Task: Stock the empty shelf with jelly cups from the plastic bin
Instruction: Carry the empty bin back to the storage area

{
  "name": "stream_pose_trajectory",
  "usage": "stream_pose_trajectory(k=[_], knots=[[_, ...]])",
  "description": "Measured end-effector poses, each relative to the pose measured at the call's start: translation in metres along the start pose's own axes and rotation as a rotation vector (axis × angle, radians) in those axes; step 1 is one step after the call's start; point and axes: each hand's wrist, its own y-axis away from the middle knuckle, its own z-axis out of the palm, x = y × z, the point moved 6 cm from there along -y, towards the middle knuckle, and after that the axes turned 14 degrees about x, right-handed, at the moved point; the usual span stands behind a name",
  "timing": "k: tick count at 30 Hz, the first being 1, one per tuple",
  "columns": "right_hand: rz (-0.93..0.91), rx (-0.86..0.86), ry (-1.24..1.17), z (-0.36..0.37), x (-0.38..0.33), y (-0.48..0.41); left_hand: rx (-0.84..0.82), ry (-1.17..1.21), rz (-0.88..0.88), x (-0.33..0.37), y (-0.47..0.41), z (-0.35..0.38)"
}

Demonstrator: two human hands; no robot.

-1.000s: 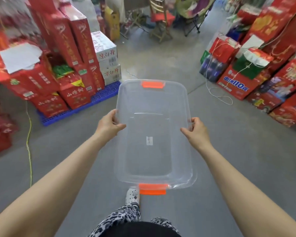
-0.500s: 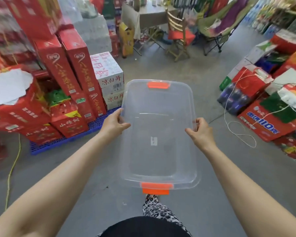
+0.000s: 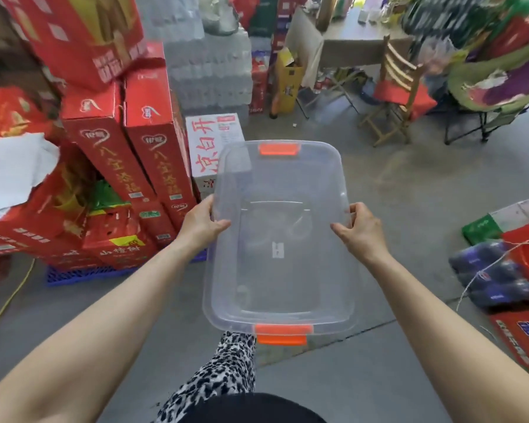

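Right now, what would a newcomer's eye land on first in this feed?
The clear plastic bin, empty, with orange latches at both ends, is held mid-frame by the left hand and right hand on its long sides. Next comes the tall stack of red cartons on a blue pallet at the left.

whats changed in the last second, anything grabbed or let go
Nothing was grabbed or let go. The person has walked forward along the aisle: the wooden chair and table have come nearer in view, and the red boxes on the left loom larger. Unchanged: the left hand and right hand still grip the long sides of the plastic bin, which remains empty.
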Motion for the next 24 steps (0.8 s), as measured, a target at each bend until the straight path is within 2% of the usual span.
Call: stream_pose_trajectory(k=[12,18,24], knots=[[-0.071,-0.239,0.013,0.146,-0.122,-0.303,0.066,-0.146,-0.173,0.026,-0.296,0.026],[-0.159,-0.434,0.017,0.26,-0.176,-0.439,0.177,-0.32,-0.3,-0.001,-0.43,0.042],[-0.216,-0.642,0.063,0.378,-0.207,-0.525,0.22,-0.412,-0.469,-0.051,-0.536,0.068]])
